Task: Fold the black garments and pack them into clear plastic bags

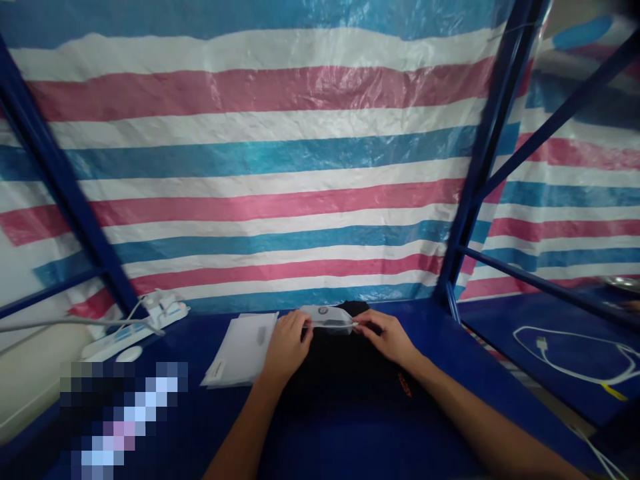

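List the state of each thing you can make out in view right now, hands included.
Left hand: closed on the bag's left end.
Right hand: pinching the bag's right end.
Plastic bag: held at both ends.
Black cloth: lying down, partly covered.
White sleeves: lying flat, overlapping.
White cable: loosely looped, visible plug unconnected.
Striped sheet: hanging, creased.

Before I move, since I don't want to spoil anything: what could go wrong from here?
The translucent bag, pinched near its edge by the left grip and right grip, might slip or tear. The black cloth beneath could crease if pressed. The stacked plastic sleeves beside the left grip might get knocked askew.
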